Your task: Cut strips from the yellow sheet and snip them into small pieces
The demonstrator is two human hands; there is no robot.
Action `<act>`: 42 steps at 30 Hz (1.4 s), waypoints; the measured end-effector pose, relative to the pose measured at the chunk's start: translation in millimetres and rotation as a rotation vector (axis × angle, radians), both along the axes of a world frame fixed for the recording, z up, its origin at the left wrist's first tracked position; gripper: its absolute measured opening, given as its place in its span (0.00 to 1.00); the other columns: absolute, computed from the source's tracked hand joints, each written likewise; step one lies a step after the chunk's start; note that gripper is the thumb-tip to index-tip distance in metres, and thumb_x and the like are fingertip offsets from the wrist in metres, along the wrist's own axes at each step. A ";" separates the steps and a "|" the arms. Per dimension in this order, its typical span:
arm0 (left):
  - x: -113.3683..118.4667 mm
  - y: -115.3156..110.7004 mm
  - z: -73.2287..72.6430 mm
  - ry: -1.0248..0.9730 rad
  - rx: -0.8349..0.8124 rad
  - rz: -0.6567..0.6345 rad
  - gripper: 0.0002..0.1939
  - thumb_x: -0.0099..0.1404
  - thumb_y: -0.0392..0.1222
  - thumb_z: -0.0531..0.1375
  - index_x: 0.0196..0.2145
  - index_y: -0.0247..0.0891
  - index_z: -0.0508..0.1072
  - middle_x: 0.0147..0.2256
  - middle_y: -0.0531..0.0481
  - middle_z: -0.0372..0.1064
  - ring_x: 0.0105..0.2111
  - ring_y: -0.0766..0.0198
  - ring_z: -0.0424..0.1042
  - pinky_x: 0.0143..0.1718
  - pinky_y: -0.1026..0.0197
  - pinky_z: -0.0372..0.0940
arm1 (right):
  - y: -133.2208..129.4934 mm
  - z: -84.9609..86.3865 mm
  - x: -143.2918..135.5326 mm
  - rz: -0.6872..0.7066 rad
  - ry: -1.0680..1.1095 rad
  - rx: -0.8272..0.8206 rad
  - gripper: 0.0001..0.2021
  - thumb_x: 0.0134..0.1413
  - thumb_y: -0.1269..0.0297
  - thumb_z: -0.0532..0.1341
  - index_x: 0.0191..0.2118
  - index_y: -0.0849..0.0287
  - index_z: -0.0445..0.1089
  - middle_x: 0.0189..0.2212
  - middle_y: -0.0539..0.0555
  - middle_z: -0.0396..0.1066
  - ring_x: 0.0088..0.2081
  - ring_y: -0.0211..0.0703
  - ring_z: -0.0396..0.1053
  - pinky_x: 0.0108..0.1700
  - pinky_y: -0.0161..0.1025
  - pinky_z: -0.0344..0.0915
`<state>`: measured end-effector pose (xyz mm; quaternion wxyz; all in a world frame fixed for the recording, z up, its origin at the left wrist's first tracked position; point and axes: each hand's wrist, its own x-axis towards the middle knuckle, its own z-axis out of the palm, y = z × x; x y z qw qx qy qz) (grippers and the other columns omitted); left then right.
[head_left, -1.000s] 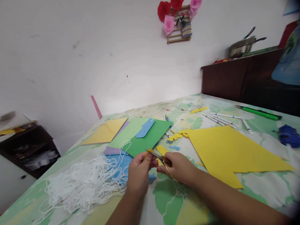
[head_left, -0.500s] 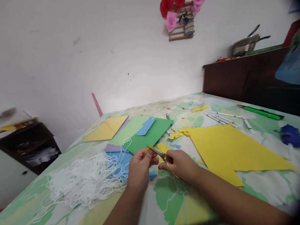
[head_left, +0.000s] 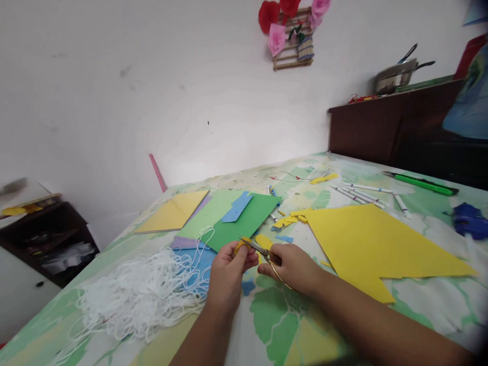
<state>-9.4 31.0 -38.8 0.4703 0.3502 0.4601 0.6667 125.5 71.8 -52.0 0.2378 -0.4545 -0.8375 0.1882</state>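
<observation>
My left hand (head_left: 231, 269) pinches a small yellow piece (head_left: 241, 246), mostly covered by the fingers. In my right hand (head_left: 292, 265) is a pair of scissors (head_left: 261, 249) with gold-coloured handles, its blades pointing left and lying at the yellow piece. Whether the blades are fully closed I cannot tell. Below and just behind the hands are a green sheet (head_left: 242, 218), a blue sheet (head_left: 198, 264) and a small blue cut-out (head_left: 247, 287). Yellow scraps (head_left: 285, 221) lie beyond the scissors.
A heap of white cord (head_left: 138, 294) spreads left of my hands. To the right lie a large yellow sheet (head_left: 371, 240), several white markers (head_left: 360, 193), a green cutter knife (head_left: 424, 184) and something dark blue (head_left: 475, 220). Stacked yellow sheets (head_left: 173, 212) sit at the back left.
The camera view has shifted slightly. Both hands keep almost the same place, with the scissors still at the yellow piece, which shows a little more between the left fingers.
</observation>
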 end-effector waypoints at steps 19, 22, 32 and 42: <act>-1.3 -0.5 -3.7 0.180 0.057 0.024 0.07 0.51 0.41 0.58 0.24 0.34 0.66 0.19 0.55 0.65 0.20 0.72 0.65 0.24 0.68 0.62 | -1.2 -0.1 1.5 0.036 0.013 -0.016 0.19 0.42 0.47 0.56 0.19 0.59 0.57 0.16 0.46 0.56 0.19 0.33 0.51 0.20 0.30 0.42; -1.4 -0.4 -4.1 0.196 0.059 0.022 0.07 0.51 0.42 0.58 0.24 0.35 0.66 0.18 0.55 0.64 0.20 0.71 0.64 0.24 0.68 0.61 | -1.0 -1.0 1.3 0.044 0.018 -0.021 0.19 0.42 0.47 0.56 0.19 0.59 0.56 0.16 0.46 0.56 0.19 0.33 0.51 0.20 0.30 0.43; -1.0 -1.1 -0.4 0.184 0.052 0.028 0.06 0.50 0.41 0.58 0.23 0.35 0.67 0.17 0.56 0.64 0.19 0.72 0.63 0.23 0.69 0.60 | -1.1 -0.2 0.8 0.053 0.000 -0.037 0.19 0.42 0.47 0.56 0.19 0.59 0.58 0.16 0.46 0.56 0.20 0.33 0.52 0.20 0.30 0.44; -1.0 -1.7 0.6 0.101 0.060 0.032 0.07 0.49 0.40 0.59 0.23 0.34 0.66 0.20 0.55 0.66 0.18 0.74 0.63 0.22 0.69 0.60 | 0.8 -1.1 -1.7 0.038 -0.026 -0.036 0.19 0.40 0.46 0.57 0.19 0.60 0.61 0.16 0.46 0.58 0.20 0.33 0.52 0.21 0.30 0.43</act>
